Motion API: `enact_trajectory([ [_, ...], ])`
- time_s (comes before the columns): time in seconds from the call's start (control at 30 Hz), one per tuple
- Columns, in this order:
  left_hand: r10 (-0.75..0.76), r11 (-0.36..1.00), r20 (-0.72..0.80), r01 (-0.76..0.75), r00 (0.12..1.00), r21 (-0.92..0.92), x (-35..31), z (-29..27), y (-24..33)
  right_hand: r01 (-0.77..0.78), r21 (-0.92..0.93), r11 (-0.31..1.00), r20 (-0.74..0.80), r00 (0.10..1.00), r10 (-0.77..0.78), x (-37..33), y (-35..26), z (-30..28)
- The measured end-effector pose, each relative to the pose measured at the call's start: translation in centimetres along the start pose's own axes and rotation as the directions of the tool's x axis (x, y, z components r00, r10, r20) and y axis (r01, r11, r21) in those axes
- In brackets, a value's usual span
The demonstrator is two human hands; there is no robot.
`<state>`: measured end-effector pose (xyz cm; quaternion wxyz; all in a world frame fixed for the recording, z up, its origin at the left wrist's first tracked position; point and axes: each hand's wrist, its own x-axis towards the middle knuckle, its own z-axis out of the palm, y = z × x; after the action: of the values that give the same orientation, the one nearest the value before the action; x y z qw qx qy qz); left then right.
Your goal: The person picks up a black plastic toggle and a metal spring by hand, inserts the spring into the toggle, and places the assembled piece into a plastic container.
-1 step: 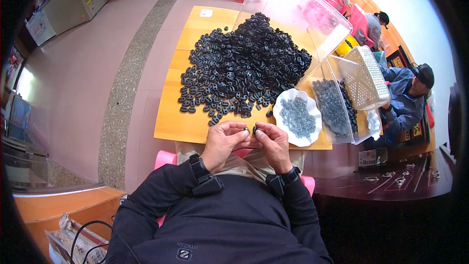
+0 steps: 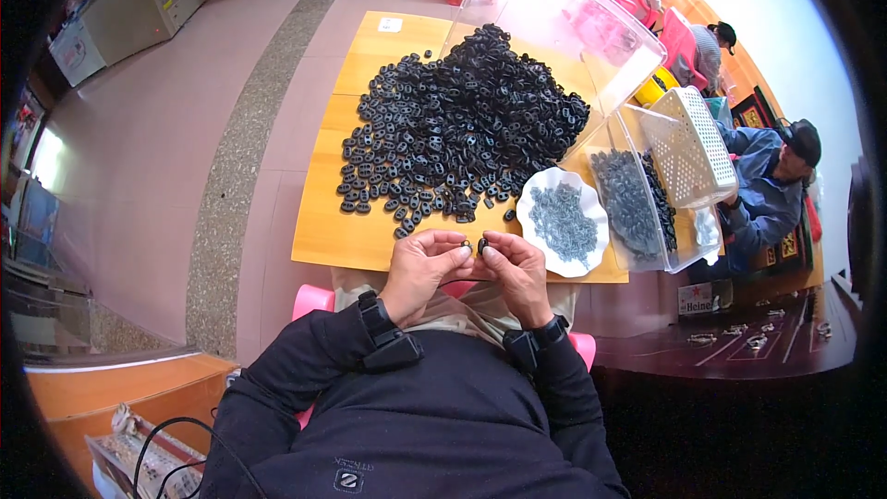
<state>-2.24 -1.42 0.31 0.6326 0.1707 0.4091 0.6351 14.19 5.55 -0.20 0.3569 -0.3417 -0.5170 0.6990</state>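
At the table's near edge, my left hand (image 2: 423,263) and my right hand (image 2: 517,268) face each other, fingertips a small gap apart. My right thumb and fingers pinch a small black two-hole piece (image 2: 482,246), seen edge-on. A tiny dark thing (image 2: 467,244) shows between my left thumb and forefinger; its kind is too small to make out. Just beyond my hands spreads a big heap of black two-hole plastic pieces (image 2: 471,120). To the right of my right hand stands a white wavy-rimmed dish (image 2: 538,257) with many fine grey metal bits (image 2: 562,222).
Clear plastic bins (image 2: 679,263) with black pieces stand at the table's right, a white perforated basket (image 2: 693,152) on top. A large transparent tub (image 2: 610,42) lies at the far right. A person in blue (image 2: 767,194) sits beyond the bins. The wooden table (image 2: 323,231) extends left.
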Motion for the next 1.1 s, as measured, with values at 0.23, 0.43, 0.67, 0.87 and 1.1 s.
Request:
enact_trajectory([
  [0.23,-0.013,1.000,-0.009,0.013,1.000,0.007,0.0,0.0,0.0,0.022,-0.040,0.999,0.034,0.999,-0.020,0.0,0.0,-0.3],
  [0.43,-0.018,0.999,-0.015,0.019,1.000,0.037,0.0,0.1,0.0,0.028,-0.041,0.999,0.034,0.999,-0.026,0.1,0.5,-0.6],
  [0.67,-0.027,0.999,0.002,0.027,1.000,0.021,0.0,0.0,-0.1,0.025,-0.008,1.000,0.041,0.999,-0.024,0.1,0.5,-0.6],
  [0.87,-0.031,0.999,0.009,0.031,0.999,0.018,-0.1,0.0,0.0,0.026,-0.001,1.000,0.087,0.996,-0.026,0.1,0.1,-0.7],
  [1.1,-0.031,0.999,0.025,0.030,0.999,0.040,0.0,0.1,0.0,-0.005,0.013,1.000,0.103,0.995,0.004,0.1,0.1,-0.7],
])
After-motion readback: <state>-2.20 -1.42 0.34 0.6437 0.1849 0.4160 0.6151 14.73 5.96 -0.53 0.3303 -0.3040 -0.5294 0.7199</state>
